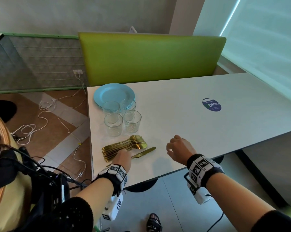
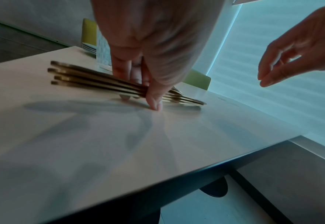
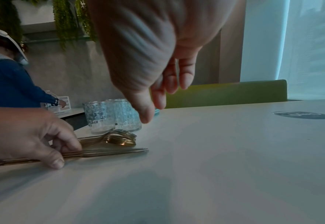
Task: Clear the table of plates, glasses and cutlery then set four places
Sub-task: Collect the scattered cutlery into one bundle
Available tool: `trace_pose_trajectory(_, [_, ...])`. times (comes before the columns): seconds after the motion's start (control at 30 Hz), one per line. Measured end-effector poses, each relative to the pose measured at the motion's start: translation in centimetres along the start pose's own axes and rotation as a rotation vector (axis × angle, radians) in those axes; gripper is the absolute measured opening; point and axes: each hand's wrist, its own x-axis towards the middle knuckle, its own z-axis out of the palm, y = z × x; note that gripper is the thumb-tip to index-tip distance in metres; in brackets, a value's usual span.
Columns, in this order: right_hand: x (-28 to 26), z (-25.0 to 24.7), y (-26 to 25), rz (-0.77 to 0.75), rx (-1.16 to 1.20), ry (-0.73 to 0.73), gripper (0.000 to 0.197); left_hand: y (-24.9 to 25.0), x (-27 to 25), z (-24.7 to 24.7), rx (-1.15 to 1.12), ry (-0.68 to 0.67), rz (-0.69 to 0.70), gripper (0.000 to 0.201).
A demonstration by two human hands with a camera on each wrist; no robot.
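A bundle of gold knives (image 1: 144, 152) lies on the white table (image 1: 216, 134) near its front left corner. My left hand (image 1: 123, 157) pinches their handles between thumb and fingers, seen close in the left wrist view (image 2: 138, 89); the knives (image 3: 115, 151) stay flat on the table. Just behind them lies a pile of gold forks and spoons (image 1: 126, 145). Several clear glasses (image 1: 122, 120) stand behind that, with a stack of blue plates (image 1: 113, 93) at the far left corner. My right hand (image 1: 170, 150) hovers above the table to the right of the knives, fingers relaxed and holding nothing.
A round blue sticker (image 1: 211, 104) sits on the table's right part. A green bench (image 1: 149, 59) backs the far side. White cables (image 1: 46, 114) trail over the floor on the left. Another person in blue (image 3: 14, 84) stands at a neighbouring table.
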Motion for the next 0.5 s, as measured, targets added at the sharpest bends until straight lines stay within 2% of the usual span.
trace_pose_trajectory(0.2, [0.1,0.4,0.6,0.051,0.008,-0.02,0.023,0.2,0.0,-0.3,0.152,0.032,0.069,0.032])
trace_pose_trajectory(0.3, [0.5,0.3,0.7,0.055,0.01,-0.019,0.023,-0.2,0.5,-0.2,0.184,0.073,0.152,0.044])
trace_pose_trajectory(0.5, [1.7,-0.1,0.9,0.06,0.022,-0.015,0.021,-0.9,1.0,-0.3,0.226,0.053,0.242,0.059])
